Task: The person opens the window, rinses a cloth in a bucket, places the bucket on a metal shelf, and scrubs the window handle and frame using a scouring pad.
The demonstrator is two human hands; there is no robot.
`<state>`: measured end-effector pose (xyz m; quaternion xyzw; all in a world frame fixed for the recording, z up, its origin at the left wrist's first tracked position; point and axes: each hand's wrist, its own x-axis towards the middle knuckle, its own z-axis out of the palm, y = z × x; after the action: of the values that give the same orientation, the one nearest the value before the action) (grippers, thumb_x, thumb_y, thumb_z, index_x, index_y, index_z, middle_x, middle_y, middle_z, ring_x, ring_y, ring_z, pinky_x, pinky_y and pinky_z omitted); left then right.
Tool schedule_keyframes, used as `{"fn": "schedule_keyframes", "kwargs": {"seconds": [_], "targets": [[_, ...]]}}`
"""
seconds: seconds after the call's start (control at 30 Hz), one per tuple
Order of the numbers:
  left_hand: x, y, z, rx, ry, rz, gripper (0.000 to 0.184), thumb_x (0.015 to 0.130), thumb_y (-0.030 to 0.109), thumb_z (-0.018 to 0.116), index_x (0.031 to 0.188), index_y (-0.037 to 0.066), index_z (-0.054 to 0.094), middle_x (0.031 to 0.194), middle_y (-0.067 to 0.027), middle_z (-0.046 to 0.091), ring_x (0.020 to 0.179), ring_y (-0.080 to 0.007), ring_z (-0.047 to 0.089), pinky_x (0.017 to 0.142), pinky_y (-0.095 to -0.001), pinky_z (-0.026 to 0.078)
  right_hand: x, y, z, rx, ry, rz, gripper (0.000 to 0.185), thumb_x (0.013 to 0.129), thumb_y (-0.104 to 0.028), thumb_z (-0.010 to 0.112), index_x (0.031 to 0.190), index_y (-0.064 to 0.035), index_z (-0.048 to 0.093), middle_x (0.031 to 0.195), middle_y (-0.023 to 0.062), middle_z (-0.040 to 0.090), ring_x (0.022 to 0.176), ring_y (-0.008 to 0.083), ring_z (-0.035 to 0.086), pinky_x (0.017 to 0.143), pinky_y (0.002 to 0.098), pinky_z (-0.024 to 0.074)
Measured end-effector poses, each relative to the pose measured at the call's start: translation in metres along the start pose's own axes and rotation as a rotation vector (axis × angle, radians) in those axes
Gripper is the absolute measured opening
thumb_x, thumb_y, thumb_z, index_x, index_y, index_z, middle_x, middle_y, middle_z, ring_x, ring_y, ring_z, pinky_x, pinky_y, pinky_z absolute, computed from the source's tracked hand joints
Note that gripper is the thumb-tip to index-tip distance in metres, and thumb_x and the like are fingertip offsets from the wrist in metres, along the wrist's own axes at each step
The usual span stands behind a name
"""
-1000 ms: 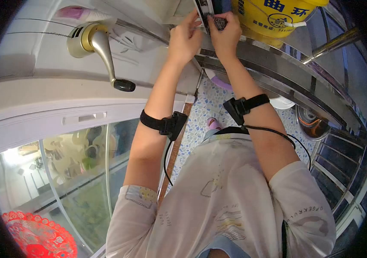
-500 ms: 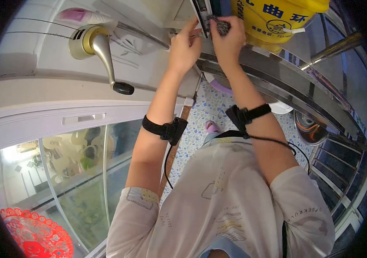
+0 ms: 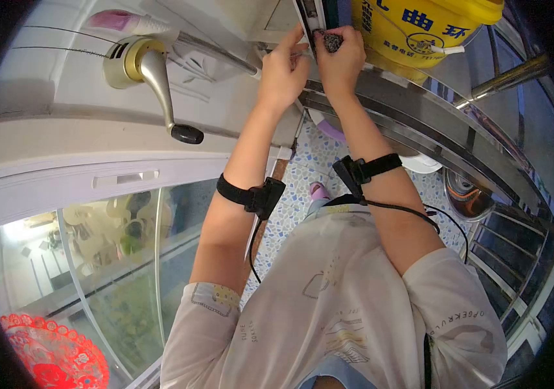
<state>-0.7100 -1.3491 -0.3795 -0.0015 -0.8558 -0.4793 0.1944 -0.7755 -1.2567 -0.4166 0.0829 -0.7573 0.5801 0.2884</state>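
My right hand (image 3: 343, 63) is closed around a dark grey steel wool scrubber (image 3: 333, 43), pressing it against a narrow metal window frame (image 3: 311, 18) at the top of the view. Just to its left, my left hand (image 3: 283, 72) rests by the same frame. Its index finger is stretched up along the frame's edge, and the thumb is apart from it. Part of the left fingers is hidden behind the hand.
A yellow bucket (image 3: 413, 32) with blue lettering stands right of my hands, beside metal railings (image 3: 510, 81). To the left are a crank handle (image 3: 157, 84) and a sliding glass window (image 3: 111, 259). A red paper decoration (image 3: 56, 353) is at lower left.
The right hand with the steel wool scrubber has shifted slightly down and left along the frame. My left hand has moved a little right and down.
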Motion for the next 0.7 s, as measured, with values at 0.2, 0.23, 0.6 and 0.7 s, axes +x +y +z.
{"fn": "schedule_keyframes", "kwargs": {"seconds": [0.2, 0.23, 0.6, 0.7], "targets": [[0.0, -0.008, 0.001, -0.03, 0.058, 0.095, 0.054, 0.079, -0.003, 0.049, 0.133, -0.002, 0.047, 0.123, -0.0231, 0.058, 0.106, -0.0312, 0.063, 0.081, -0.0341, 0.053, -0.001, 0.005, 0.009, -0.047, 0.023, 0.048, 0.025, 0.071, -0.014, 0.076, 0.082, -0.0026, 0.058, 0.085, 0.0173, 0.057, 0.086, 0.0382, 0.056, 0.076, 0.0444, 0.0434], [-0.001, -0.01, 0.002, -0.036, 0.062, 0.109, 0.055, 0.079, -0.003, 0.049, 0.134, -0.001, 0.046, 0.124, -0.0231, 0.058, 0.106, -0.0316, 0.063, 0.081, -0.0343, 0.053, -0.002, 0.005, 0.01, -0.056, 0.023, 0.053, 0.025, 0.07, -0.014, 0.077, 0.082, -0.0026, 0.058, 0.084, 0.0178, 0.057, 0.087, 0.0387, 0.056, 0.076, 0.0444, 0.0432], [-0.025, 0.023, -0.003, 0.358, 0.325, 0.468, 0.045, 0.08, 0.001, 0.057, 0.125, 0.0, 0.052, 0.118, -0.0198, 0.06, 0.106, -0.0327, 0.058, 0.079, -0.0405, 0.05, -0.007, 0.049, 0.012, 0.101, -0.041, 0.526, 0.035, 0.064, -0.017, 0.076, 0.092, 0.0011, 0.063, 0.094, 0.0218, 0.067, 0.088, 0.0371, 0.065, 0.081, 0.0423, 0.0497], [-0.047, 0.048, -0.017, 0.286, 0.283, 0.488, 0.03, 0.083, 0.002, 0.06, 0.113, 0.0, 0.057, 0.111, -0.0154, 0.062, 0.084, -0.0287, 0.063, 0.075, -0.0337, 0.05, -0.007, 0.029, -0.006, 0.069, -0.113, 0.44, 0.033, 0.066, -0.019, 0.075, 0.091, 0.0, 0.063, 0.093, 0.021, 0.066, 0.09, 0.0372, 0.063, 0.082, 0.0424, 0.0487]]}}
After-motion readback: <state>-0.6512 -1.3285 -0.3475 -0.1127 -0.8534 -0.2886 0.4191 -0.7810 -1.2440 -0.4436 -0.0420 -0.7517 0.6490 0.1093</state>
